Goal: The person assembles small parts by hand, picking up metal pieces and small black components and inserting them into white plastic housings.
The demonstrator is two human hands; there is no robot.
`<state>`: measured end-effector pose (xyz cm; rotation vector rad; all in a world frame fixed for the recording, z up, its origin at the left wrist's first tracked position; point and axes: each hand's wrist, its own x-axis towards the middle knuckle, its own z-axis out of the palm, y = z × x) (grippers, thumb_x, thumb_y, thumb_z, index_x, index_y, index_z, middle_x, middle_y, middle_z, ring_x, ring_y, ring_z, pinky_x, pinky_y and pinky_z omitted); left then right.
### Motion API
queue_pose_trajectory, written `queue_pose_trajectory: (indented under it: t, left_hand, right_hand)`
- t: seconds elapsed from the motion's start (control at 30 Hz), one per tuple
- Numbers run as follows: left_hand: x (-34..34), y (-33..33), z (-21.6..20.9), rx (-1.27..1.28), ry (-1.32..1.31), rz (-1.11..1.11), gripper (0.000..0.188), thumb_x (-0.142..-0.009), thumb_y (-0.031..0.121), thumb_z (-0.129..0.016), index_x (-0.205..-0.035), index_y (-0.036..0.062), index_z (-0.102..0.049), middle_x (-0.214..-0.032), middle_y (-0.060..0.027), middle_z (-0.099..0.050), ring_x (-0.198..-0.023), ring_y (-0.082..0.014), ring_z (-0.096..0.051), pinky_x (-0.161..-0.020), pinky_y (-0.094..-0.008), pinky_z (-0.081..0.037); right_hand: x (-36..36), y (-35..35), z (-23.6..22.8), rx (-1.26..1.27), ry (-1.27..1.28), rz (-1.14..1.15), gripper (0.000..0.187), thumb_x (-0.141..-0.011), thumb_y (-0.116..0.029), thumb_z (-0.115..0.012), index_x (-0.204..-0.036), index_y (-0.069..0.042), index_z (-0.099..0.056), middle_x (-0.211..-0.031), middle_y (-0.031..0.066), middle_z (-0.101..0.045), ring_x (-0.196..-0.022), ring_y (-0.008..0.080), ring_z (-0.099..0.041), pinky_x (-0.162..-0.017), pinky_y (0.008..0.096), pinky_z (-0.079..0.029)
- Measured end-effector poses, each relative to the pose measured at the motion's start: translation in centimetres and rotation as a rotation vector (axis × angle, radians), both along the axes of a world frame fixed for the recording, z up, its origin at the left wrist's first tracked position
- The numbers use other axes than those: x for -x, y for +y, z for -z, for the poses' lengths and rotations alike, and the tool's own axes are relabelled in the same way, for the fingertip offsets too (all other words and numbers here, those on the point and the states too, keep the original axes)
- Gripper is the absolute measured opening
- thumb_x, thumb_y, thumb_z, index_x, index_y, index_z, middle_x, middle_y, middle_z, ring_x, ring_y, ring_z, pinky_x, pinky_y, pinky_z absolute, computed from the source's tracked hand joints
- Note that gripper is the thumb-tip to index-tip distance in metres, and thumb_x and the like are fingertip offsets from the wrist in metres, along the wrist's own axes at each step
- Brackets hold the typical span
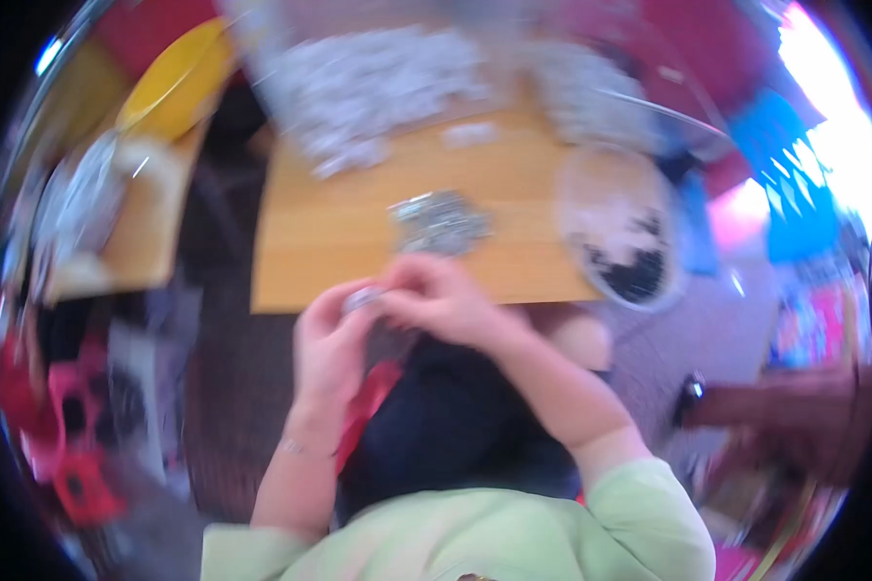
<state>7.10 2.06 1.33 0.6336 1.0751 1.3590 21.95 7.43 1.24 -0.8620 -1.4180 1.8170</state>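
Note:
Both hands meet just off the table's front edge, over my lap. Between the fingertips of my left hand (331,329) is a small whitish piece (362,298), too blurred to name its kind. My right hand (441,298) is closed in a pinch at that piece's right side; what its fingers grip there is hidden. Just beyond the hands, a small heap of shiny silvery metal parts (444,222) lies on the wooden table (310,237).
A large pile of small white pieces (378,87) covers the table's far side, with more white pieces (591,97) at far right. An oval clear tub (606,179) holding small black parts sits at the right edge. A yellow basin (174,82) stands far left.

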Motion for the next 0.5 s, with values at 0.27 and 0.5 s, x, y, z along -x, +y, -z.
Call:
queue_pose_trajectory:
  t: [0.27, 0.5]
  left_hand:
    - [1.4, -0.3, 0.4, -0.107, -0.189, 0.083, 0.036, -0.084, 0.0, -0.055, -0.119, -0.0064, -0.046, -0.11, -0.0152, -0.055, -0.1, -0.0199, -0.057, -0.089, -0.029, -0.047]
    - [1.1, -0.1, 0.2, -0.118, -0.258, 0.113, 0.037, -0.085, 0.001, -0.054, -0.12, -0.0068, -0.045, -0.117, -0.0201, -0.053, -0.105, -0.0211, -0.056, -0.093, -0.0283, -0.047]
  right_hand:
    - [-0.9, 0.4, -1.4, -0.428, -0.192, 0.091, 0.013, -0.079, -0.01, -0.062, -0.085, 0.0, -0.058, -0.073, 0.0099, -0.062, -0.067, 0.016, -0.061, -0.062, 0.0285, -0.048]
    - [-9.2, 2.0, -7.3, -0.732, -0.343, 0.594, 0.013, -0.08, -0.011, -0.062, -0.089, -0.002, -0.061, -0.075, 0.0099, -0.062, -0.069, 0.0162, -0.061, -0.064, 0.0291, -0.048]
